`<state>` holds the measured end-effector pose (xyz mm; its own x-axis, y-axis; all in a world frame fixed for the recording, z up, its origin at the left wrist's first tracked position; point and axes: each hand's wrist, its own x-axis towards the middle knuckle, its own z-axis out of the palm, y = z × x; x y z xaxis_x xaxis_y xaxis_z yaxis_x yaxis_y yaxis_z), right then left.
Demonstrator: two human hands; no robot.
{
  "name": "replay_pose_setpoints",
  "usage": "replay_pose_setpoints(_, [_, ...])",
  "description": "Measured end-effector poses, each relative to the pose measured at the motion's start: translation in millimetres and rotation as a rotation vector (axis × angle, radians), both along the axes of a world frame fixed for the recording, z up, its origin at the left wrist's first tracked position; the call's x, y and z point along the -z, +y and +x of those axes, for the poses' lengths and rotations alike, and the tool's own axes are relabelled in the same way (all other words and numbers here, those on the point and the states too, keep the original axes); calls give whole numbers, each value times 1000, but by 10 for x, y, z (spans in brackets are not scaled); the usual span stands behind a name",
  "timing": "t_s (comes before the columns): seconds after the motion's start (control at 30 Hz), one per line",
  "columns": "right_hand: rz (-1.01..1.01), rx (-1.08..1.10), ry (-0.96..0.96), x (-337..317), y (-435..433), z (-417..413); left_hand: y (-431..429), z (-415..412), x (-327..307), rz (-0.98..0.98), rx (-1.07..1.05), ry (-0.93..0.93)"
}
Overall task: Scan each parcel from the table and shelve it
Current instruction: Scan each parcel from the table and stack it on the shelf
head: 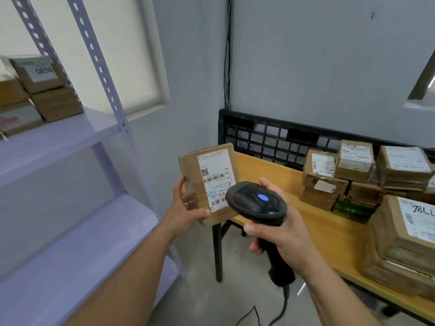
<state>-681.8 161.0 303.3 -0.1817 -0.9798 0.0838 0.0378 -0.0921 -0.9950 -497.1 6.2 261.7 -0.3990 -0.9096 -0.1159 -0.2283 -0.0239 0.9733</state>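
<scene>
Your left hand (186, 208) grips the small tape-wrapped brown cardboard parcel (216, 175) just off the yellow wooden table (282, 182); your right hand (282, 236) clasps the black handheld scanner (256, 201). It looks light, stiff and tape-slick: hold its edges.

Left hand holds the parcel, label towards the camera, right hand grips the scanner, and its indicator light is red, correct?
Not quite. The head view shows the light on the scanner glowing blue, not red. The left hand does hold the parcel, label towards the camera, and the right hand grips the scanner.
</scene>
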Motion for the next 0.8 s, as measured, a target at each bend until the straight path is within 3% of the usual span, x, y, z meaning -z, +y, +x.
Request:
replay_pose_setpoints(0.5, [-101, 68, 116, -130, 331, 1667, 313, 1791, -112, -131, -104, 86])
replay_pose_setpoints(0.8, [-136, -35, 149, -257, 459, 2156, 685, 2418, -291, -216, -203, 87])
